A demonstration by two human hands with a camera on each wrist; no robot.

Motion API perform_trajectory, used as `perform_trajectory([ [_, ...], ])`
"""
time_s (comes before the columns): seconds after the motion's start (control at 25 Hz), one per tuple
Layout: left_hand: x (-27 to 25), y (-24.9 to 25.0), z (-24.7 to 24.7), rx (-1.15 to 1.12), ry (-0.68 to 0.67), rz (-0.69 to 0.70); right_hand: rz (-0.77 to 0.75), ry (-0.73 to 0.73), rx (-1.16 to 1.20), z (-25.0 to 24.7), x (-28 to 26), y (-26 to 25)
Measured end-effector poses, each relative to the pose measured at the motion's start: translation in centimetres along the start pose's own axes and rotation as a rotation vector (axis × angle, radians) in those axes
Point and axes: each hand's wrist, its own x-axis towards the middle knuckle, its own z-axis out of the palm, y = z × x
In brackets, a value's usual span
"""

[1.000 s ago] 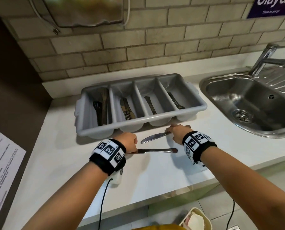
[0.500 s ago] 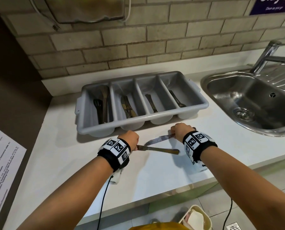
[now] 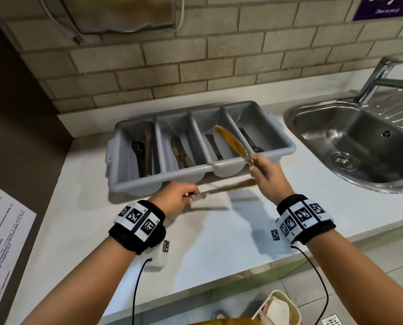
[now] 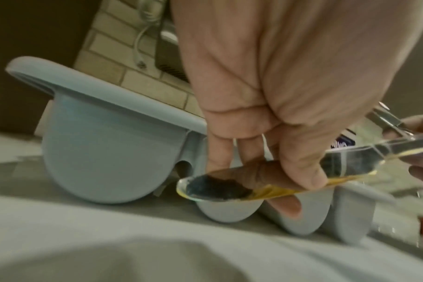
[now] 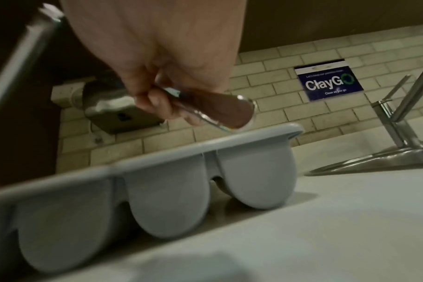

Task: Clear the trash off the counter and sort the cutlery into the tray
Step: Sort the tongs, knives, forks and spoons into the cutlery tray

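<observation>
A grey four-compartment cutlery tray [image 3: 287,146] stands on the white counter [image 3: 207,242] against the wall, with dark utensils in each slot. My left hand [image 3: 179,198] pinches the handle of a table knife [image 3: 228,187] just above the counter, in front of the tray; its thumb lies on the handle [image 4: 254,183]. My right hand [image 3: 263,172] grips a second knife [image 3: 231,140] by its handle [image 5: 220,112], blade pointing up and away over the tray's third and fourth compartments. The tray's front wall [image 5: 172,198] fills the right wrist view.
A steel sink [image 3: 350,146] with a tap [image 3: 381,78] lies to the right. A paper sheet [image 3: 1,242] hangs at the left. A bin with trash [image 3: 275,308] stands on the floor below the counter edge. A dispenser [image 3: 123,12] hangs on the brick wall.
Both knives have left the counter. My right hand swung its knife up and over the tray; my left hand lifted its knife slightly and tilted it.
</observation>
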Motion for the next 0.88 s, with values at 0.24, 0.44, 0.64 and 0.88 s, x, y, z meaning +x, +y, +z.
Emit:
perform_trajectory([
  [0.24, 0.2, 3.3, -1.3, -0.554, 0.263, 0.009, 0.368, -0.052, 0.769, 2.9, 1.6, -5.2],
  [0.44, 1.3, 4.7, -0.9, -0.753, 0.225, -0.038, 0.589, -0.185, 1.008, 6.2, 0.9, -7.7],
  [0.64, 1.7, 4.0, -0.9, -0.614, 0.222, -0.133, 0.640, -0.340, 0.846, 6.8, 0.7, -7.8],
  [0.88, 0.7, 4.3, -2.0, 0.064, 0.239, -0.068, 0.697, -0.275, 0.648, 7.1, 1.2, -8.1],
])
